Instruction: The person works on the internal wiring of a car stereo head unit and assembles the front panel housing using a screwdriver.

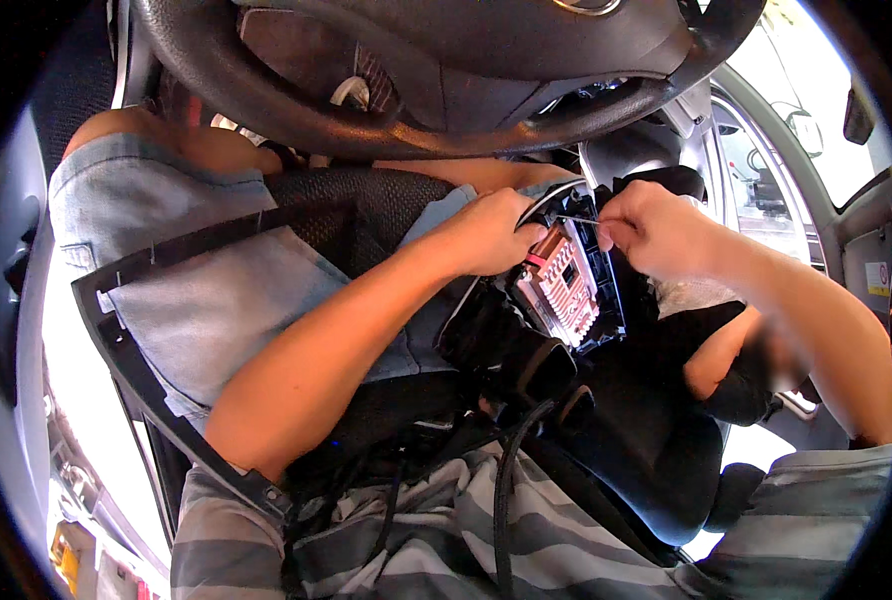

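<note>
In front of me is a black-framed electronic unit (571,285) with a finned metal part that looks pinkish, lying tilted. My left hand (496,232) is closed on the unit's upper left edge, its thumb beside a brown block. My right hand (651,230) is closed in a pinch at the unit's upper right edge. From its fingertips a thin, light-coloured rod or wire (574,219) runs left across the top of the unit. What kind of thing it is I cannot make out. The fingers' inner sides are hidden.
A steering wheel (366,130) spans the top of the view. Across the left lies a long black trim frame (131,350) with pins, against denim-covered legs. A black cord (506,490) hangs over my striped shirt. Another person's arm (721,355) shows at right.
</note>
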`<move>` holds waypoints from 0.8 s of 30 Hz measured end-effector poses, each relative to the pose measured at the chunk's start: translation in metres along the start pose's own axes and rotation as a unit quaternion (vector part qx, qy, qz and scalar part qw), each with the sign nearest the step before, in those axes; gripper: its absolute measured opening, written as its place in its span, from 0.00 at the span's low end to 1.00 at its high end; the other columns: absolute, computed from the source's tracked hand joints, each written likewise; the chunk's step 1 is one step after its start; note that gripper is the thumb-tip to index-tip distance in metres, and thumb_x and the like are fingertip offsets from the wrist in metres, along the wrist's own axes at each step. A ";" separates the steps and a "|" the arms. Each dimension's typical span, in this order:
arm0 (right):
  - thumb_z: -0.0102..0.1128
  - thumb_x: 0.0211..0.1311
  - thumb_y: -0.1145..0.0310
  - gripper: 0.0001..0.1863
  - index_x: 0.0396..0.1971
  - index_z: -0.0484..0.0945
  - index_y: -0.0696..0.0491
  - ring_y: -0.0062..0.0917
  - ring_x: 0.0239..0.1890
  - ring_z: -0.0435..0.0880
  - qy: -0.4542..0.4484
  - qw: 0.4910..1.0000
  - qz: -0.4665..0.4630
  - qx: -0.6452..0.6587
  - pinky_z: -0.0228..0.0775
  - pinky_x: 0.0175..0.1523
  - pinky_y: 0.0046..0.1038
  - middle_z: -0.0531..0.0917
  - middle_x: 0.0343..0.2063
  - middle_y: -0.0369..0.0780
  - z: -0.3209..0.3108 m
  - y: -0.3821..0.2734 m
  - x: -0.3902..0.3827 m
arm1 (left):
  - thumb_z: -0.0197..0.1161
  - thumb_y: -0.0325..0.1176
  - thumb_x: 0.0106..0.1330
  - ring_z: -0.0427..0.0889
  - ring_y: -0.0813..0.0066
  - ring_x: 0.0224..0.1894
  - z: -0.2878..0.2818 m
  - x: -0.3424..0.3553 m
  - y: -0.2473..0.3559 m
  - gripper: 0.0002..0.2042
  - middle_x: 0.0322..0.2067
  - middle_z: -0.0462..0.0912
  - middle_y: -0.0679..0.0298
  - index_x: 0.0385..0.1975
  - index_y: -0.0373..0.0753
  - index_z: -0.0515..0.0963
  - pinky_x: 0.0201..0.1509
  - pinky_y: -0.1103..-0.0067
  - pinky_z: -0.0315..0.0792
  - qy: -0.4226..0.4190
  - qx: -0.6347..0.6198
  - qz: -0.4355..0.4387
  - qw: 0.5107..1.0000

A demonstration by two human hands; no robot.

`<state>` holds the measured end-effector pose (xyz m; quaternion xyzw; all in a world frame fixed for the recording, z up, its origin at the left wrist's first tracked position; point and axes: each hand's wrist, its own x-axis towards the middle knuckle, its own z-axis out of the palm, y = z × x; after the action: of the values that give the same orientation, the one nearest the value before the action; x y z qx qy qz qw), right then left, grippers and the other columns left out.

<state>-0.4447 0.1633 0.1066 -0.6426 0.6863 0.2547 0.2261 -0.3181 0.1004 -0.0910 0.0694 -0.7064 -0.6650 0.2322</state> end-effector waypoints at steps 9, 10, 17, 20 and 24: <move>0.57 0.52 0.71 0.05 0.26 0.79 0.56 0.37 0.28 0.86 0.010 0.885 -0.086 -0.457 0.79 0.34 0.36 0.83 0.21 0.44 -0.006 -0.046 0.005 | 0.58 0.35 0.65 0.82 0.48 0.35 -0.003 0.005 -0.023 0.12 0.32 0.82 0.43 0.38 0.30 0.78 0.44 0.63 0.72 0.019 0.013 0.031 0.999; 0.56 0.52 0.70 0.06 0.26 0.79 0.56 0.37 0.27 0.85 0.021 0.914 -0.090 -0.395 0.78 0.32 0.36 0.82 0.20 0.46 -0.008 -0.041 0.006 | 0.58 0.35 0.65 0.82 0.48 0.35 -0.003 0.005 -0.023 0.12 0.32 0.82 0.44 0.38 0.30 0.78 0.44 0.63 0.72 0.018 0.003 0.031 0.999; 0.48 0.64 0.66 0.13 0.42 0.79 0.53 0.09 0.13 0.56 -0.210 0.795 0.343 0.454 0.44 0.15 0.15 0.61 0.15 0.25 -0.037 -0.037 0.017 | 0.58 0.34 0.65 0.82 0.47 0.35 -0.001 0.002 -0.024 0.11 0.31 0.82 0.44 0.40 0.31 0.78 0.43 0.63 0.72 0.044 -0.003 0.069 0.997; 0.48 0.63 0.72 0.13 0.45 0.78 0.54 0.16 0.12 0.65 -0.194 0.858 0.308 0.363 0.53 0.14 0.21 0.69 0.14 0.33 -0.032 -0.031 0.020 | 0.57 0.33 0.65 0.81 0.46 0.36 -0.003 0.002 -0.019 0.11 0.32 0.81 0.43 0.40 0.32 0.78 0.43 0.63 0.72 0.020 0.006 0.037 0.999; 0.55 0.55 0.73 0.12 0.41 0.77 0.57 0.32 0.21 0.82 0.003 0.971 -0.128 -0.203 0.72 0.24 0.33 0.80 0.20 0.44 -0.006 -0.011 0.008 | 0.58 0.33 0.64 0.81 0.46 0.37 0.002 0.005 -0.018 0.11 0.32 0.81 0.43 0.39 0.32 0.78 0.43 0.63 0.72 0.023 0.005 0.059 0.998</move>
<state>-0.4344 0.1532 0.1055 -0.7583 0.5331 0.3555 0.1200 -0.3269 0.0985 -0.1070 0.0440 -0.7071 -0.6447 0.2871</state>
